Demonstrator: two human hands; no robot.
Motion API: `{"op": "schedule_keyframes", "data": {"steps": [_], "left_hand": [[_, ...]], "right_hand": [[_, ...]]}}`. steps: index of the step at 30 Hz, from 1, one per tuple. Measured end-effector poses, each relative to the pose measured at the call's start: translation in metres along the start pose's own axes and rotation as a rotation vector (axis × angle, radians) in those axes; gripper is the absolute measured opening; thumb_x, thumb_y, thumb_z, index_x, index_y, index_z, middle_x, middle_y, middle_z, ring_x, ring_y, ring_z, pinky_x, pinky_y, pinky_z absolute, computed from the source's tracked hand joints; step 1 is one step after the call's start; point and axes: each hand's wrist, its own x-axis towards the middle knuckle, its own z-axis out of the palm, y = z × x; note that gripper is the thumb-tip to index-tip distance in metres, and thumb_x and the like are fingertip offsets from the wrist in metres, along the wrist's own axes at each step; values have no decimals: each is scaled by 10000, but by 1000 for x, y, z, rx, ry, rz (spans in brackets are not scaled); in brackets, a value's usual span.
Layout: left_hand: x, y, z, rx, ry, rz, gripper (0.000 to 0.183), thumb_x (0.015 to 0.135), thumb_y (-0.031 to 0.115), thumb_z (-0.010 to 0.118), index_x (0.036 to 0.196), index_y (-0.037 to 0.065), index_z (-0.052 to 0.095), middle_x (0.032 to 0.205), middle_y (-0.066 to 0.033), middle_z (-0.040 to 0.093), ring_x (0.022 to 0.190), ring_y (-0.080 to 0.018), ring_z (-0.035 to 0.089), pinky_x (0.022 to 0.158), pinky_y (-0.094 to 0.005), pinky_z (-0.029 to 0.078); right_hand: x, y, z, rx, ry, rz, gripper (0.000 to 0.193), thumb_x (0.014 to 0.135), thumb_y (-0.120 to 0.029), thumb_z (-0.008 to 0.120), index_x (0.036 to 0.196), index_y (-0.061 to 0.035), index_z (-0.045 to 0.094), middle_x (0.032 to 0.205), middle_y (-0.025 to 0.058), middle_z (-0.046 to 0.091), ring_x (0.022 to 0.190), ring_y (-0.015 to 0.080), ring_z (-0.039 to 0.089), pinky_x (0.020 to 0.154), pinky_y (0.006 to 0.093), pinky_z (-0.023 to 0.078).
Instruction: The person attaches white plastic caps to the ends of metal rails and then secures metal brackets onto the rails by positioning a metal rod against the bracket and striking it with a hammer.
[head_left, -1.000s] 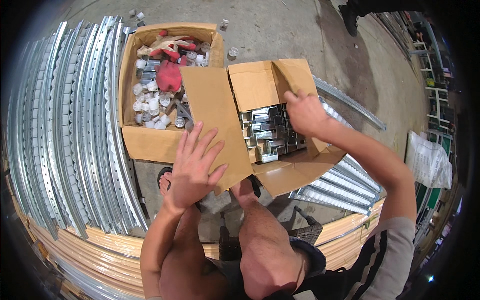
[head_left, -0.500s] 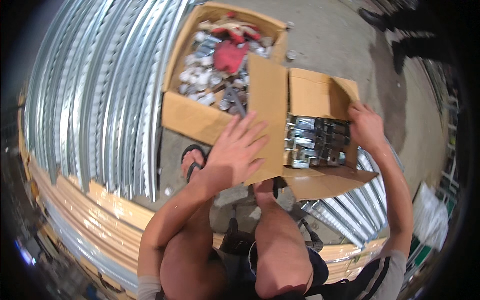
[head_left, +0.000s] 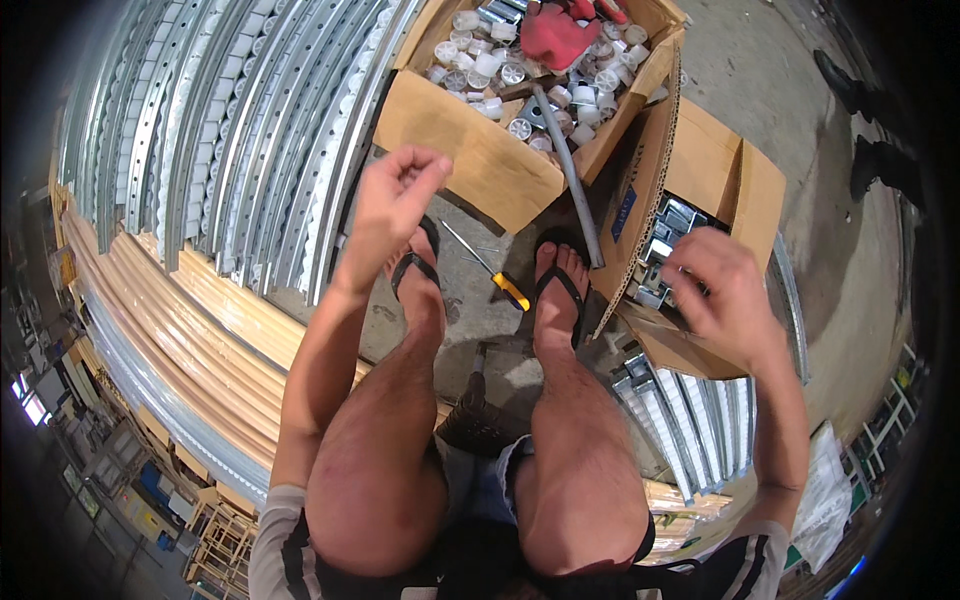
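Observation:
My left hand (head_left: 392, 198) is raised over the near flap of the big open carton (head_left: 470, 150), fingers curled in toward the thumb; nothing shows in them. My right hand (head_left: 722, 290) hovers above the smaller carton (head_left: 755, 195), its fingers bent but apart and holding nothing. Shiny metal brackets (head_left: 668, 232) fill this smaller carton, partly hidden by my hand. Its left flap (head_left: 640, 190) stands up on edge. White plastic rollers (head_left: 485, 65) and a red work glove (head_left: 558, 38) lie in the big carton. A grey metal bar (head_left: 570, 165) leans out of it.
Between my sandalled feet lies a yellow-handled screwdriver (head_left: 510, 290) on the concrete. Long metal roller tracks (head_left: 210, 130) are stacked at left above tan wrapped lengths (head_left: 215, 325). Shorter tracks (head_left: 690, 420) lie near my right knee. Another person's dark shoes (head_left: 850, 85) stand at far right.
My left hand has left the smaller carton's flap, moved left and curled. My right hand has let go of the right flap and come inward. The left flap has swung upright, uncovering the screwdriver.

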Motion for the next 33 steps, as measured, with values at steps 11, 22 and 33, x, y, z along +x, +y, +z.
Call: {"op": "schedule_keyframes", "data": {"steps": [11,22,33], "left_hand": [[-67,-158,79,1102,-712,846,222,815,208,592,997,82,602,933,-70,562,831,-219,621,668,-349,501],[-53,-118,68,906,-779,713,169,819,165,604,974,99,607,799,-86,549,772,-292,644,616,-412,525],[-31,147,78,882,-362,1149,440,670,5,731,1108,43,712,1047,-109,659,728,-236,668,596,-329,550]], "right_hand": [[34,-49,48,5,60,-291,134,761,-108,721,795,-59,601,752,78,518,688,269,577,591,385,496],[4,-56,40,362,233,-305,98,845,-86,724,835,-34,642,795,87,596,734,273,617,620,381,509],[-12,-82,14,356,224,170,313,890,-171,672,1127,-7,549,944,182,628,906,366,635,755,431,521]]}}
